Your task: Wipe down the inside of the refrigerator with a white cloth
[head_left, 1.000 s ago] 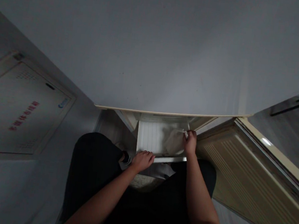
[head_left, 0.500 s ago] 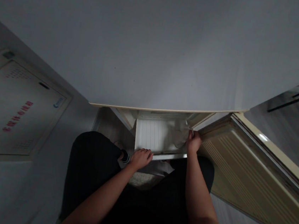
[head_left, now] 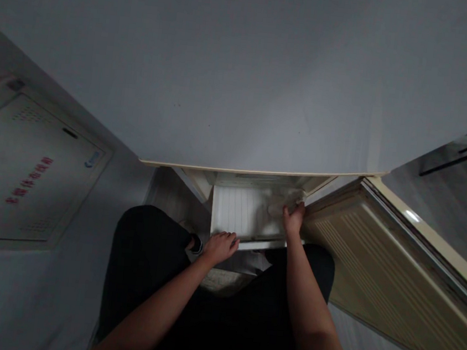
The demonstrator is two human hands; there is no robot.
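A white drawer [head_left: 232, 211] with a ribbed bottom is pulled out below the fridge top. My left hand [head_left: 221, 247] is closed over the left part of its front edge. My right hand [head_left: 293, 219] reaches into the drawer's right side, thumb and fingers pinched on a pale, limp thing [head_left: 278, 206]. It looks like a cloth or a thin bag; the dim light does not show which. Part of it lies against the drawer's bottom.
The fridge's cream door [head_left: 393, 281] stands open at the right, beside my right arm. Its broad grey-white top [head_left: 243, 87] spans the upper view. A wall panel [head_left: 29, 170] with red lettering is on the left. My knees [head_left: 145, 255] flank the drawer.
My right hand has moved slightly left and inward over the drawer, and the pale limp thing has shifted with it. My left hand stays on the front edge.
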